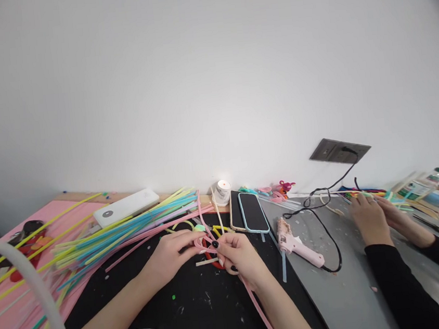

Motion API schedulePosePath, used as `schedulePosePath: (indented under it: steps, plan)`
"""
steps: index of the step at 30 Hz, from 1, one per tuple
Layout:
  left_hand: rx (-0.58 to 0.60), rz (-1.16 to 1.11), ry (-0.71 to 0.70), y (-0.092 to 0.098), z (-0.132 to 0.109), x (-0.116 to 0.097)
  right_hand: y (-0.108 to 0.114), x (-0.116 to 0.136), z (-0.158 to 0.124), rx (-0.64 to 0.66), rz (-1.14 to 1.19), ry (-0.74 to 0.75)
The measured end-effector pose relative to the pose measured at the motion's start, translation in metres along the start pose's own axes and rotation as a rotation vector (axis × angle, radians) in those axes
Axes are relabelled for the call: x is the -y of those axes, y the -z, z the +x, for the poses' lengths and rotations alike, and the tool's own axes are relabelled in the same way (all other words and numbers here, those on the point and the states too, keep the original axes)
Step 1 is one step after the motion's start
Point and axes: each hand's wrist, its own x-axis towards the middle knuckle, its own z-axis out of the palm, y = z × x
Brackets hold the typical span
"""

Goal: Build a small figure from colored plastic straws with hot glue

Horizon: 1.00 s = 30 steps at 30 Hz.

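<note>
A pink pipe cleaner (254,301) is bent into small loops between my two hands over the black mat, and its long tail hangs past my right wrist. My left hand (178,248) pinches the looped part from the left, thumb and fingers closed. From the right, my right hand (237,254) grips the same pink strand, its dark-nailed fingers pressed together. Just behind the fingers lie red and yellow pieces, partly hidden by the hands. A short cream-coloured strip (207,262) sits beneath the loops.
Bundled coloured pipe cleaners (128,234) and a white power bank (126,206) lie left. Behind stand a paper cup (221,192) and two phones (253,212). Right of them is a corded pink glue gun (299,247). Another person's hands (371,219) work farther right. A white tube (48,303) crosses the left foreground.
</note>
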Motion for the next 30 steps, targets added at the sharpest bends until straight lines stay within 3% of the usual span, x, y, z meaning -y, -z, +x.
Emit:
schedulePosePath:
  steps: [5,15,26,30]
  plan:
    - [0.058,-0.087,0.13,0.0,0.0,-0.004,0.001,0.004,-0.001,0.027,-0.016,-0.019]
    - [0.114,-0.39,0.323,-0.006,0.001,-0.001,0.002,0.007,-0.003,-0.07,-0.127,0.013]
    - [0.047,-0.208,0.336,-0.007,0.001,0.003,0.003,-0.001,-0.001,-0.041,-0.17,0.08]
    - [0.032,-0.353,0.396,-0.01,0.001,0.0,0.001,-0.001,-0.001,-0.041,-0.132,0.077]
